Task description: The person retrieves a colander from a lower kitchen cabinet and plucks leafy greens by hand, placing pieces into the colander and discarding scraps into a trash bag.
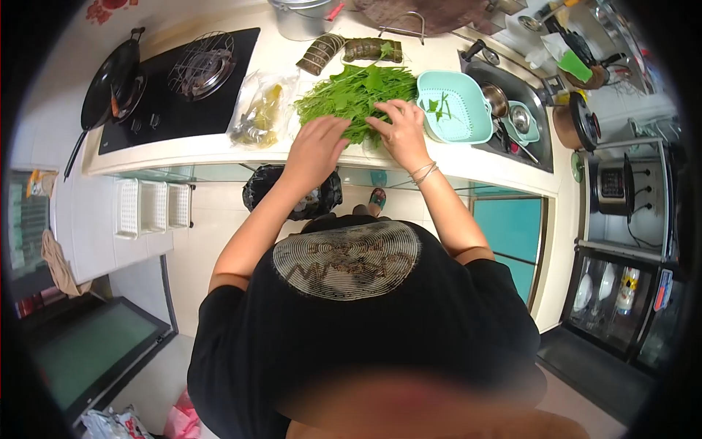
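Note:
A loose pile of leafy greens (358,91) with long thin stems lies on the counter in front of me. My left hand (319,143) is at the near left edge of the pile, its fingers bent around some stems. At the near right edge, my right hand (402,132) has its thumb and forefinger closing on the greens, the other fingers curved. What exactly lies under the fingertips is partly hidden. Just right of that hand stands a mint-green colander basket (479,121) with a few leaves (441,110) in it.
Left of the greens lies a clear plastic bag (263,113), beside a black stove (164,110) with a wok (110,84). Behind are two wrapped bundles (322,55) and a metal bucket (303,20). To the right is a sink (504,77) with bowls. A black-lined bin (256,186) stands below.

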A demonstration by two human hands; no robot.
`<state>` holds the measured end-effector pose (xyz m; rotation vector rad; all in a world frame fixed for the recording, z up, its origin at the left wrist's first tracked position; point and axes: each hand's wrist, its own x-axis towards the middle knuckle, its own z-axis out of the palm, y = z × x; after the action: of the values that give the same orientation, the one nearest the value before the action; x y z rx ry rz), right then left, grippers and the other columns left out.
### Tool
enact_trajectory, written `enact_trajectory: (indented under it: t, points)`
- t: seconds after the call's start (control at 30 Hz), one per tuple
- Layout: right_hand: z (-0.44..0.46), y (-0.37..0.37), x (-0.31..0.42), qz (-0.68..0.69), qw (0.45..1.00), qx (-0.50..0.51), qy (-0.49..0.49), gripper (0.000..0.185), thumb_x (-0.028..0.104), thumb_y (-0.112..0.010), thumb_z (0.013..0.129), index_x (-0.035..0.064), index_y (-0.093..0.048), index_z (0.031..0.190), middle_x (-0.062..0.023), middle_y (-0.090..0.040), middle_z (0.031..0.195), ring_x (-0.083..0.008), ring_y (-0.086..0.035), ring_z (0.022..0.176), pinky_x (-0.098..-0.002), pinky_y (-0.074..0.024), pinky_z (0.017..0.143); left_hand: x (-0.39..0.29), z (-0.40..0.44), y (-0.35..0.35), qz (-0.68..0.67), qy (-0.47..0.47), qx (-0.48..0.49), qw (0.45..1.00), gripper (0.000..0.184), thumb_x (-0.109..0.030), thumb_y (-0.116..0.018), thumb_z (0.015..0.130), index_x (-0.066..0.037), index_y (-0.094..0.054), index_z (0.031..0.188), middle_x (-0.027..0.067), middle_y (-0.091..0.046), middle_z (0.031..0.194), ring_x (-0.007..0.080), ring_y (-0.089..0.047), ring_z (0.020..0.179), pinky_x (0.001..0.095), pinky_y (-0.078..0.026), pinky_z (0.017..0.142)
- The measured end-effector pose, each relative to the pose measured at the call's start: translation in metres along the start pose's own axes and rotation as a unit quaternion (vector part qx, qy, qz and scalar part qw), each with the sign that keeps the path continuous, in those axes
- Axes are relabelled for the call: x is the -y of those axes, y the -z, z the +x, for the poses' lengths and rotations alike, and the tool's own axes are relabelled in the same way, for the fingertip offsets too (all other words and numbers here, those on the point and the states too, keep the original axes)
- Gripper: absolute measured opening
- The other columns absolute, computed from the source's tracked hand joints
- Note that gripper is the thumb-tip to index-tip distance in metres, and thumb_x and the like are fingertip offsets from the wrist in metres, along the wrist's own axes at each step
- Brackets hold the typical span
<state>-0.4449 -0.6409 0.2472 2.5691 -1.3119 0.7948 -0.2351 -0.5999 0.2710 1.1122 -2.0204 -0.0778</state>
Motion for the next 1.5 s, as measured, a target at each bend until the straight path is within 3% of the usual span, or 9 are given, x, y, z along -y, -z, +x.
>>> enact_trajectory:
  t: [0.13, 0.37, 0.53, 0.77, 1.2, 1.3, 1.37, 1.4, 1.5]
  points:
    - [0.014, 0.031, 0.016, -0.008, 0.999, -0.036, 0.038, 0.035, 0.009, -0.069, 0.068, 0.0202, -0.066, 0.101, 0.0026, -0.058, 0.109, -0.0213, -0.049, 0.105, -0.0389, -0.0326, 0.088, 0.004, 0.022, -0.016, 0.072, -0.053, 0.028, 0.996, 0.018, -0.015, -0.063, 0.081, -0.005, -0.066, 0.095, 0.0118, -0.064, 0.092, 0.0273, -0.060, 0.088, 0.0379, -0.047, 0.079]
    - [0.026, 0.067, -0.024, 0.211, 0.967, -0.131, -0.054, 0.034, 0.016, -0.071, 0.074, 0.0095, -0.064, 0.106, -0.0032, -0.063, 0.101, -0.0243, -0.054, 0.097, -0.0346, -0.0424, 0.085, -0.002, 0.062, 0.011, -0.095, 0.023, -0.045, 0.994, 0.011, -0.006, -0.059, 0.084, -0.001, -0.064, 0.093, 0.0134, -0.061, 0.086, 0.0291, -0.062, 0.074, 0.0354, -0.050, 0.064]
    - [0.046, 0.088, -0.028, 0.095, 0.982, -0.161, 0.030, 0.034, 0.019, -0.070, 0.075, 0.0126, -0.063, 0.108, 0.0004, -0.062, 0.102, -0.0211, -0.052, 0.100, -0.0367, -0.0378, 0.088, -0.022, 0.085, 0.008, -0.042, -0.010, -0.011, 0.999, 0.012, -0.006, -0.061, 0.082, -0.002, -0.063, 0.094, 0.0120, -0.057, 0.080, 0.0300, -0.060, 0.071, 0.0372, -0.049, 0.063]
    - [0.053, 0.069, -0.078, 0.080, 0.979, -0.116, 0.147, 0.029, 0.014, -0.068, 0.075, 0.0114, -0.062, 0.103, 0.0047, -0.059, 0.086, -0.0131, -0.052, 0.085, -0.0344, -0.0317, 0.078, -0.051, 0.117, -0.024, 0.033, -0.001, 0.043, 0.999, 0.012, -0.008, -0.062, 0.081, -0.003, -0.063, 0.093, 0.0103, -0.056, 0.078, 0.0290, -0.059, 0.072, 0.0386, -0.049, 0.062]
    - [0.028, 0.062, -0.181, 0.225, 0.962, -0.044, 0.150, 0.019, 0.010, -0.064, 0.078, 0.0058, -0.065, 0.097, -0.0021, -0.064, 0.083, -0.0172, -0.058, 0.078, -0.0329, -0.0346, 0.080, -0.097, 0.143, -0.104, 0.072, 0.075, 0.013, 0.995, 0.013, -0.007, -0.062, 0.082, -0.001, -0.063, 0.093, 0.0127, -0.057, 0.078, 0.0306, -0.059, 0.071, 0.0383, -0.049, 0.063]
    - [0.019, 0.048, -0.187, 0.383, 0.922, 0.005, 0.057, 0.018, 0.012, -0.059, 0.082, 0.0029, -0.066, 0.095, -0.0042, -0.064, 0.081, -0.0170, -0.059, 0.077, -0.0328, -0.0366, 0.080, -0.103, 0.139, -0.120, 0.067, 0.100, -0.012, 0.993, 0.014, -0.006, -0.063, 0.081, 0.000, -0.063, 0.094, 0.0132, -0.058, 0.078, 0.0309, -0.060, 0.069, 0.0372, -0.049, 0.062]
    - [0.016, 0.046, -0.188, 0.570, 0.809, 0.106, -0.093, 0.021, 0.012, -0.054, 0.086, -0.0031, -0.064, 0.096, -0.0067, -0.065, 0.082, -0.0154, -0.060, 0.076, -0.0285, -0.0418, 0.077, -0.105, 0.138, -0.130, 0.066, 0.108, -0.031, 0.991, 0.014, -0.005, -0.063, 0.081, 0.000, -0.063, 0.094, 0.0134, -0.059, 0.078, 0.0309, -0.060, 0.068, 0.0366, -0.049, 0.061]
    - [0.015, 0.042, -0.189, 0.571, 0.809, 0.106, -0.090, 0.021, 0.012, -0.054, 0.086, -0.0031, -0.064, 0.096, -0.0067, -0.065, 0.082, -0.0154, -0.060, 0.076, -0.0285, -0.0418, 0.077, -0.107, 0.138, -0.133, 0.068, 0.117, -0.038, 0.990, 0.015, -0.005, -0.063, 0.081, 0.000, -0.064, 0.095, 0.0136, -0.059, 0.078, 0.0307, -0.060, 0.067, 0.0361, -0.049, 0.060]
    - [0.011, 0.030, -0.191, 0.693, 0.698, 0.113, -0.138, 0.024, 0.012, -0.051, 0.089, -0.0063, -0.063, 0.099, -0.0067, -0.066, 0.084, -0.0125, -0.060, 0.079, -0.0251, -0.0449, 0.076, -0.110, 0.138, -0.145, 0.071, 0.122, -0.057, 0.988, 0.016, -0.004, -0.063, 0.080, 0.000, -0.064, 0.096, 0.0138, -0.060, 0.079, 0.0302, -0.060, 0.066, 0.0355, -0.050, 0.059]
